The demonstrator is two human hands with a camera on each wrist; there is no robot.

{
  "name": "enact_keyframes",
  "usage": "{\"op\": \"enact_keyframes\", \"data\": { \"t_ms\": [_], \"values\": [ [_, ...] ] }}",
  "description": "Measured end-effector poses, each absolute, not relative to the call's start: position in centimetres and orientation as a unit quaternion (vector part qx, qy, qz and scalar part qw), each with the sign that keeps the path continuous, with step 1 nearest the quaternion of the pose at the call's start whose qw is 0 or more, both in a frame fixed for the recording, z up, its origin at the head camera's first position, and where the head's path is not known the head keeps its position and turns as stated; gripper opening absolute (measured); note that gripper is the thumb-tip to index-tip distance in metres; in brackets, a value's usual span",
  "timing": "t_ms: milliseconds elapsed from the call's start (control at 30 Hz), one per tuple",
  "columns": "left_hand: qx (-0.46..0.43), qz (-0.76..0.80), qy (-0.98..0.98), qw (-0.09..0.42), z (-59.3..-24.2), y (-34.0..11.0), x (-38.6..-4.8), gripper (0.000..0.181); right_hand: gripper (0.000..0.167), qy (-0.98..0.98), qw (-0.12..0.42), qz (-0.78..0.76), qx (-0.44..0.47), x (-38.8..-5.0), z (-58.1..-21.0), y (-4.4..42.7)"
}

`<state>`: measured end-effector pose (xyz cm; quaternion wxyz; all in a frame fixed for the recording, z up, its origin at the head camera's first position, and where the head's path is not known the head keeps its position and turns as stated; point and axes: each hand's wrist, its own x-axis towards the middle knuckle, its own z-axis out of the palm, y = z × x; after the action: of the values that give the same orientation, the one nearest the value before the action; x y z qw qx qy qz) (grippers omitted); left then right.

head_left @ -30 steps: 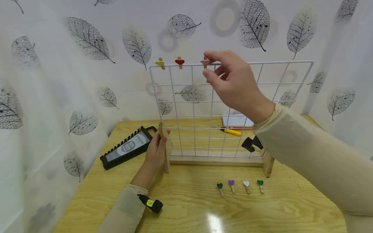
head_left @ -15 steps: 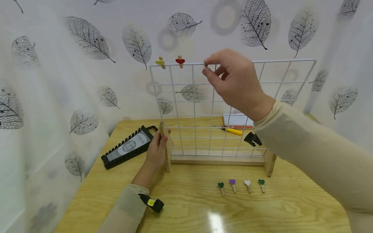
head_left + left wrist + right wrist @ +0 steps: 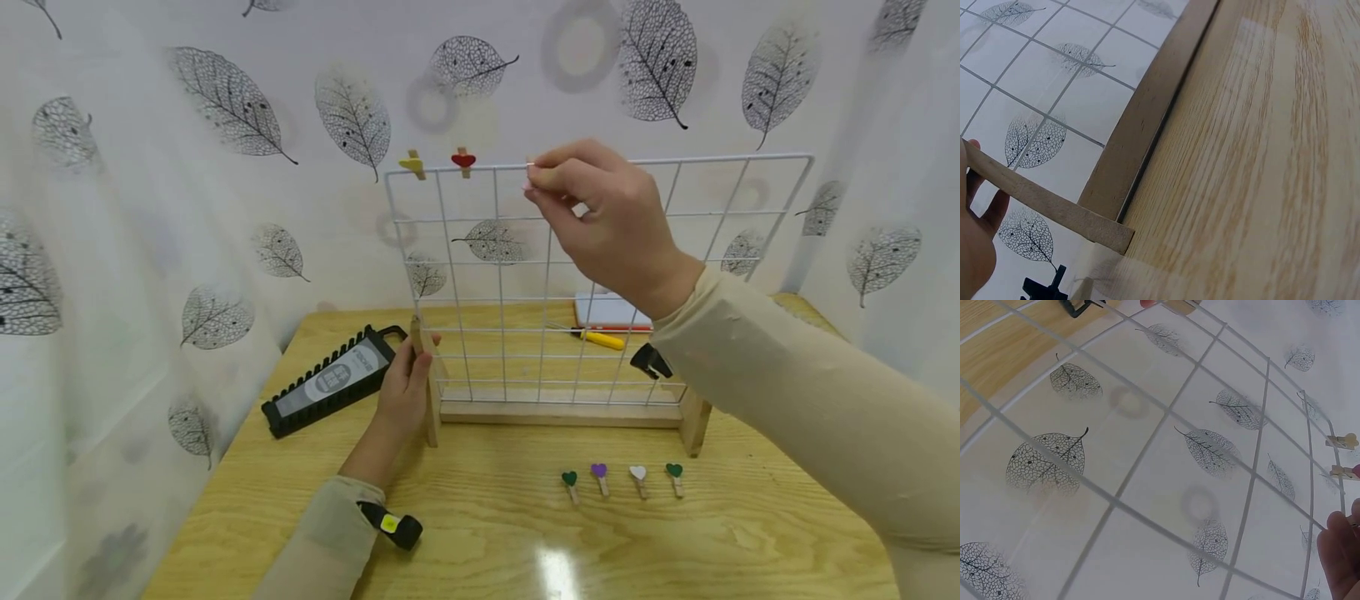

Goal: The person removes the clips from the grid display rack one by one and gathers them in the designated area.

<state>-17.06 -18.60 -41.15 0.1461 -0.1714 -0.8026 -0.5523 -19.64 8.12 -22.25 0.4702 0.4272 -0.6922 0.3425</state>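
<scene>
head view: the right hand [image 3: 618,221] pinches a small pale clip [image 3: 527,185] between thumb and fingers at the top bar of a white wire grid [image 3: 522,267]; the fingers hide most of the clip. beyond the fingertips, to the left along the same bar, sit a red heart clip [image 3: 463,160] and, farther out, a yellow clip [image 3: 412,164]. the left hand [image 3: 405,387], lower, grips the wooden upright [image 3: 431,408] at the grid's near-left side. to the left of this hand lies a black holder [image 3: 330,379]. well below the right hand, four heart clips [image 3: 599,471] lie in a row on the table [image 3: 465,517]: green, purple, white, green. behind the grid, below the right hand, lies a yellow-handled tool [image 3: 602,340].

left wrist view: the left hand's fingers curl round the upright, whose lower end meets a wooden crossbar [image 3: 1141,119].

right wrist view: the right hand is partly cut off by the frame's edge; the red and yellow clips stand just past its fingers.
</scene>
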Motion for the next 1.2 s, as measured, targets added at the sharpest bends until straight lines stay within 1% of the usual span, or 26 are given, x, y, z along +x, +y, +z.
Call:
{"op": "enact_keyframes", "data": {
  "t_ms": [133,267,367,567,700,800,1067,1200],
  "values": [
    [-0.179,-0.553,-0.8,0.15,-41.1,-18.6,-17.1,0.034,0.009,-0.69,0.477,0.343,0.423,-19.5,-22.3,8.1],
    [-0.18,-0.552,-0.8,0.151,-41.0,-18.6,-17.1,0.033,0.008,-0.69,0.483,0.313,0.439,-19.5,-22.6,8.1],
    [-0.179,-0.55,-0.802,0.15,-40.9,-18.5,-17.1,0.034,0.009,-0.691,0.478,0.297,0.453,-19.4,-23.0,8.1],
    [-0.17,-0.55,-0.804,0.147,-41.3,-18.5,-17.2,0.033,0.015,-0.694,0.431,0.311,0.485,-18.8,-24.0,8.6],
    [-0.171,-0.552,-0.803,0.148,-43.4,-19.1,-18.4,0.035,0.015,-0.709,0.393,0.317,0.492,-18.5,-24.6,8.8],
    [-0.177,-0.55,-0.801,0.157,-44.8,-19.6,-19.4,0.036,0.017,-0.736,0.352,0.332,0.473,-18.1,-25.0,8.8],
    [-0.188,-0.547,-0.798,0.167,-44.8,-19.7,-19.4,0.039,0.014,-0.838,0.183,0.37,0.357,-16.3,-26.6,9.3],
    [-0.186,-0.544,-0.801,0.167,-44.6,-19.7,-19.4,0.042,0.016,-0.855,0.117,0.388,0.324,-15.8,-27.7,9.7]
  ]
}}
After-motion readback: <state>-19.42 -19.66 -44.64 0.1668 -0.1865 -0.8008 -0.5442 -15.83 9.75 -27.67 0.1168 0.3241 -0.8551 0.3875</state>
